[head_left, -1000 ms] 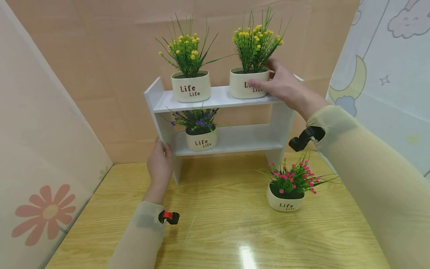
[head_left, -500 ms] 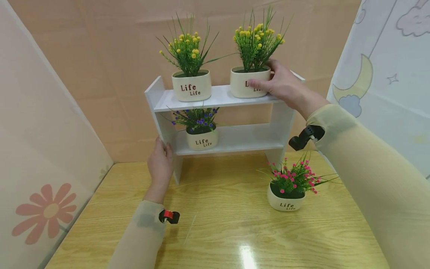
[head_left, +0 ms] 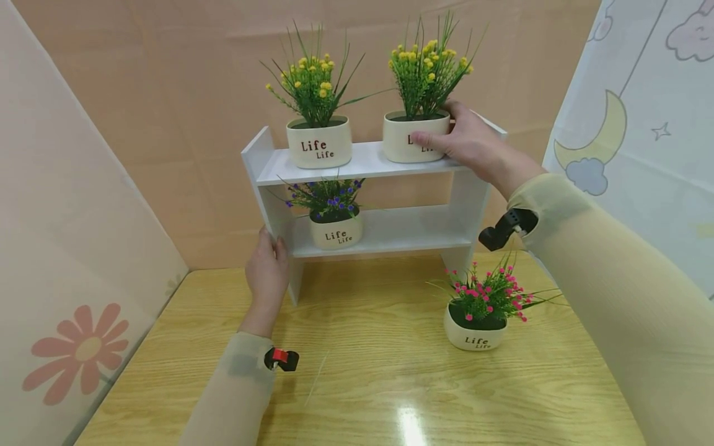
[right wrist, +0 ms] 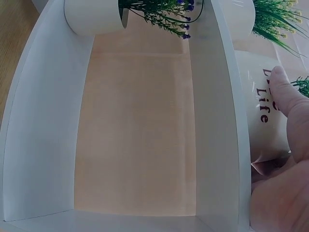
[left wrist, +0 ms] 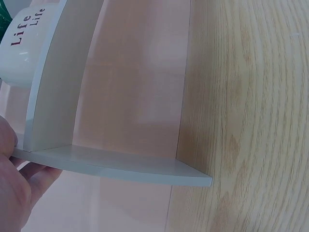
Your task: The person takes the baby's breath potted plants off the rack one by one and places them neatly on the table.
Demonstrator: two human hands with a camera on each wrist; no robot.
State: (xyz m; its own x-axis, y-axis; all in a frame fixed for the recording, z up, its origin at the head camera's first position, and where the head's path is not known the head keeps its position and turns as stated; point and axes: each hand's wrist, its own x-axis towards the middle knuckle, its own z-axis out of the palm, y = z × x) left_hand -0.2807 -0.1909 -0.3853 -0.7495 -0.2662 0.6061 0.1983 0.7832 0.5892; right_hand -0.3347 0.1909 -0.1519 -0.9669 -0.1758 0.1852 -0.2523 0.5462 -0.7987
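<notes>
On the top board of a white two-tier shelf (head_left: 413, 229) stand two cream pots with yellow flowers. My right hand (head_left: 480, 145) grips the right-hand pot (head_left: 398, 139), thumb across its front lettering; the right wrist view shows the thumb (right wrist: 285, 92) on that pot (right wrist: 263, 135). The other yellow-flowered pot (head_left: 319, 155) is to its left. My left hand (head_left: 268, 275) holds the edge of the shelf's left side panel; in the left wrist view, fingers and thumb lie on either side of that panel (left wrist: 120, 166). A purple-flowered pot (head_left: 334, 235) sits on the lower board, at the left.
A cream pot with pink flowers (head_left: 474, 337) stands on the wooden table (head_left: 362, 384), in front of the shelf's right side. A peach cloth (head_left: 195, 124) hangs behind the shelf, with patterned cloths at left and right.
The head view has shifted very slightly. Both hands keep their holds, and the pots and shelf stay in place.
</notes>
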